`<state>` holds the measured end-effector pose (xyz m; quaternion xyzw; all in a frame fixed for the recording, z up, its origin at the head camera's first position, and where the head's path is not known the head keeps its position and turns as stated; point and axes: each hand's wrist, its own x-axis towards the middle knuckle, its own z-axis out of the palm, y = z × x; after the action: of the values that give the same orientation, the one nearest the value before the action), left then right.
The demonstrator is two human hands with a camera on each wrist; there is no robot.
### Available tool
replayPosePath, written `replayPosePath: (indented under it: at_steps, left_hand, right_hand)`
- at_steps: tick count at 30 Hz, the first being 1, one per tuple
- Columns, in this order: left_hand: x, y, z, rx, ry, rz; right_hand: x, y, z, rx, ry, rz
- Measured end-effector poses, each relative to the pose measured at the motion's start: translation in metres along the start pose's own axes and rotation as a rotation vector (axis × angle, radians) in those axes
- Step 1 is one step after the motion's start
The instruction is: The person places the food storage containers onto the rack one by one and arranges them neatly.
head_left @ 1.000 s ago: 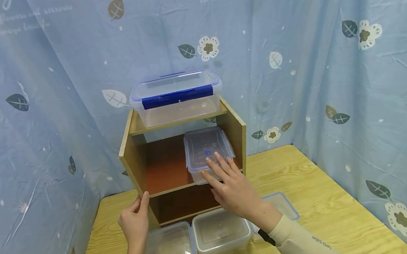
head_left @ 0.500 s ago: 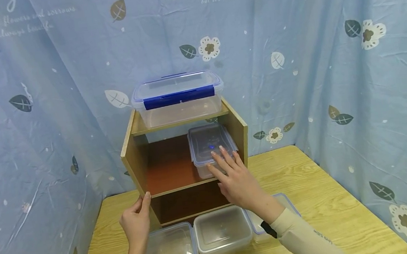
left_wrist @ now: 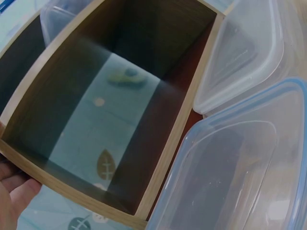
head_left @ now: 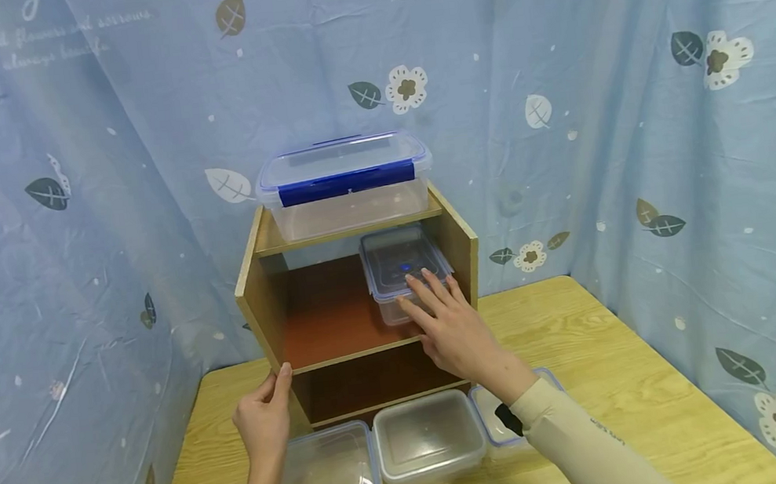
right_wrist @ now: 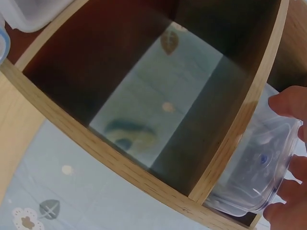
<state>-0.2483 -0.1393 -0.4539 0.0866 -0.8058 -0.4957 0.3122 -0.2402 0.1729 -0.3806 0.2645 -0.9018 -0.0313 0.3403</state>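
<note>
A small wooden shelf unit point(head_left: 261, 303) with reddish-brown boards stands on the table. My left hand point(head_left: 263, 419) pinches its left front edge at the middle board, thumb in front; in the left wrist view only fingers point(left_wrist: 23, 194) of that hand show at the edge. On the middle board, against the right side, sits a lidded clear plastic food container point(head_left: 396, 255) with a blue dot on its lid. My right hand point(head_left: 460, 338) touches the container's front with spread, fairly straight fingers. The right wrist view shows these fingertips point(right_wrist: 283, 189) along the container's near end.
A larger clear container point(head_left: 352, 208) with a blue clip stands on top of the unit. In front are a blue-rimmed container point(head_left: 330, 469), a white-rimmed one point(head_left: 428, 435) and another blue-rimmed one point(head_left: 491, 416) partly behind my right arm. A blue curtain point(head_left: 604, 132) surrounds the table point(head_left: 622, 375).
The container on the middle board has slid deeper into the unit and slightly right, with my right hand following it. My left hand keeps its hold on the shelf edge.
</note>
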Motion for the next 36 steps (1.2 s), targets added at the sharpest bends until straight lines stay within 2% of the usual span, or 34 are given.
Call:
replayPosePath:
  at_steps: [16,27,32,36]
  left_hand:
    - [-0.001,0.002,0.001,0.007,0.027,0.064]
    - [-0.001,0.004,0.000,-0.009,0.018,0.041]
    - [-0.001,0.003,0.000,0.005,0.001,0.028]
    - [-0.002,0.002,-0.001,0.014,-0.018,0.000]
  right_hand:
    - [0.014,0.011,0.007,0.011,-0.027,0.019]
    - [0.019,0.015,0.014,0.048,-0.049,0.040]
    - [0.016,0.013,0.016,0.076,-0.012,0.042]
    - [0.012,0.010,0.015,0.163,0.129,0.047]
